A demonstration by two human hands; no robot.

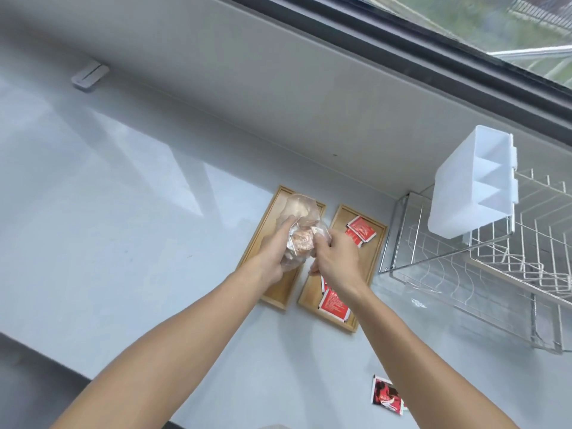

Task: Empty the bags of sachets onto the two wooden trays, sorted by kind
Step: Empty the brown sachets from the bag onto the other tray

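Two wooden trays lie side by side on the white counter. Over the left tray [276, 293] I hold a clear plastic bag [299, 212] stuffed with pale orange sachets [301, 239]. My left hand [272, 253] grips the bag from the left side. My right hand [335, 258] pinches the bag's edge from the right, above the right tray [346, 216]. Several red sachets [360, 229] lie on the right tray, some at its far end and some at its near end beside my right wrist. The left tray's surface is mostly hidden by the bag and my hand.
A wire dish rack [483, 261] with a white plastic divided holder [473, 190] stands right of the trays. One loose red packet [387, 394] lies on the counter near the front edge. A wall and a window run along the back.
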